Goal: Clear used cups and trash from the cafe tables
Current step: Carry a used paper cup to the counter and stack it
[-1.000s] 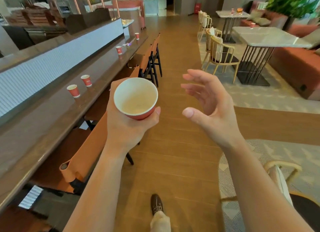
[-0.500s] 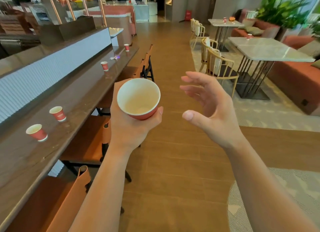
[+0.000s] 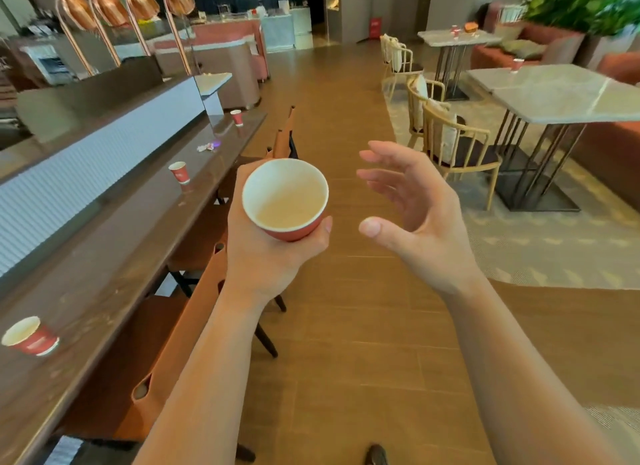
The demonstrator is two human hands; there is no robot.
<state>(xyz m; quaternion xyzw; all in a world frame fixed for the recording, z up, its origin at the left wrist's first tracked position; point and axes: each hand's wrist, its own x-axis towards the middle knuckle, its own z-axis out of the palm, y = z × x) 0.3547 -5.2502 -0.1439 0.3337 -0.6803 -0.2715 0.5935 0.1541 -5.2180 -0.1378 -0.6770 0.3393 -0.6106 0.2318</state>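
"Which hand has the cup?"

"The left hand [image 3: 263, 253]. Its fingers curl round the red paper cup [image 3: 285, 201] from underneath, and the thumb presses the side that faces the other hand. The cup is upright with its mouth up and its inside white, held over the wooden floor [image 3: 346, 360]."

"And the other one?"

"The right hand [image 3: 415, 222] holds nothing. Its fingers are spread and loosely bent, the thumb stuck out, the palm turned toward the cup. The thumb tip is near the rim, but there's a clear gap and no touch."

"Anything left to collect?"

"Plenty. The bar counter [image 3: 104, 256] runs along the outer side of the left hand's knuckles. The nearest counter cup [image 3: 29, 336] sits well back from those fingers, down by the forearm. The middle counter cup [image 3: 180, 172] is just beyond the fingertips on that side. Past it lies a crumpled wrapper [image 3: 207, 147], and the far counter cup [image 3: 237, 117] is at the counter's end."

"And on the right?"

"Beyond the right hand's fingertips stands a wooden chair [image 3: 457, 145]. Behind it is a marble table [image 3: 554, 93], with one small table cup [image 3: 517, 64] near its far edge, well apart from either hand."
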